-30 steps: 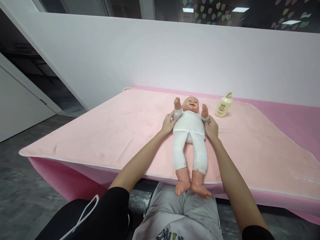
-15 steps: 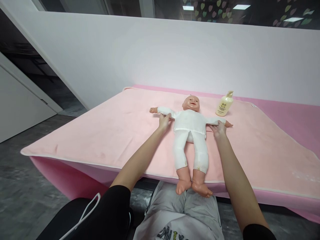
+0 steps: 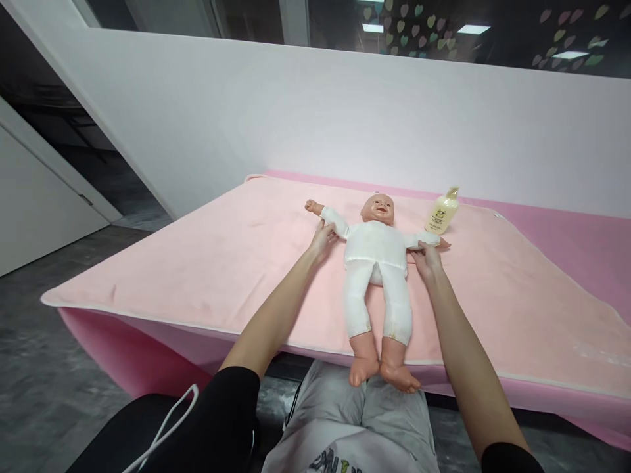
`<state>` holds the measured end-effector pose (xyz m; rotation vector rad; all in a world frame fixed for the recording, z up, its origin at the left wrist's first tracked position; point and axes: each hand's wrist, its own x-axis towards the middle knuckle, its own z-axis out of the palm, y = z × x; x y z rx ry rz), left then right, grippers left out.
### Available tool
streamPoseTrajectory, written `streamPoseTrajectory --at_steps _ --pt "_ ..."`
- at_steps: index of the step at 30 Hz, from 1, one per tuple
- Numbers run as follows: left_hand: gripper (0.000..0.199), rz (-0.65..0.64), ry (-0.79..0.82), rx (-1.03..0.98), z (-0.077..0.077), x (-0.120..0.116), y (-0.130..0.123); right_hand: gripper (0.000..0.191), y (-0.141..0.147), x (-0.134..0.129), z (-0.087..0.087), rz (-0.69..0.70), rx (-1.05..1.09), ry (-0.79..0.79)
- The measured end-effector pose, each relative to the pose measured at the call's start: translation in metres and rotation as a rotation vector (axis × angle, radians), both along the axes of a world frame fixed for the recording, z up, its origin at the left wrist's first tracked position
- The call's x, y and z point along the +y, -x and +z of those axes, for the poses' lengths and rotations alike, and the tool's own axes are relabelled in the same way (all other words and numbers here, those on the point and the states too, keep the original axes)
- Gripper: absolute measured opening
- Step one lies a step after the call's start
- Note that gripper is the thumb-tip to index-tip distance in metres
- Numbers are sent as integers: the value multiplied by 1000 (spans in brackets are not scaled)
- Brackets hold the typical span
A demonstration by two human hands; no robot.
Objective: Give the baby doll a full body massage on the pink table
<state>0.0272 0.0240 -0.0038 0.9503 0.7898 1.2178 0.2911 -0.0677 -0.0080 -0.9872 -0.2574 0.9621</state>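
Note:
A baby doll [image 3: 375, 242] with a white cloth body lies on its back on a pink blanket [image 3: 197, 263], its feet reaching over the near edge. My left hand [image 3: 323, 240] is closed around the doll's arm on the left side of the view, which slants upward. On the other side, my right hand [image 3: 428, 257] grips the doll's other arm, with the thumb on top and the fingers partly hidden beneath. Just beyond that arm stands a pale yellow pump bottle [image 3: 442, 211].
The blanket covers a table with a darker pink cloth [image 3: 566, 240] showing at the right. Behind it rises a white wall [image 3: 315, 112] with a window above. A white cable [image 3: 165, 427] hangs by my left sleeve, and a white door [image 3: 44, 203] is at far left.
The doll's arm in my left hand has swung upward and inward from nearly level. The arm in my right hand has shifted slightly inward and up. The view has tilted a little.

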Motion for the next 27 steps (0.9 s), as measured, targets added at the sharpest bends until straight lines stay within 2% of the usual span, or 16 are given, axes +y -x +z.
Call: streamPoseTrajectory --at_steps 3,10,15,17,20,22,24,27 --pt "39 -64 -50 35 -3 -2 -5 28 3 1 -3 35 -54 -42" --pt "24 -72 -110 43 -7 -5 -5 21 8 -4 0 60 -208 -91" --pt "27 30 -229 -9 -7 -4 -10 34 13 -6 1 13 -282 -165" --pt "29 17 -221 -47 -6 -6 -12 38 13 -5 -1 -15 -349 -177" --pt "32 -35 -196 -37 -4 -10 -14 37 13 -4 -5 -38 -572 -103" --pt "34 -59 -229 46 -4 -14 -14 34 13 -3 -6 -22 -769 -14" --pt "36 -72 -301 194 -5 -16 -13 32 12 -3 -6 -5 -933 103" --pt "32 -6 -401 460 -5 -19 -12 27 11 -1 -5 15 -1061 277"
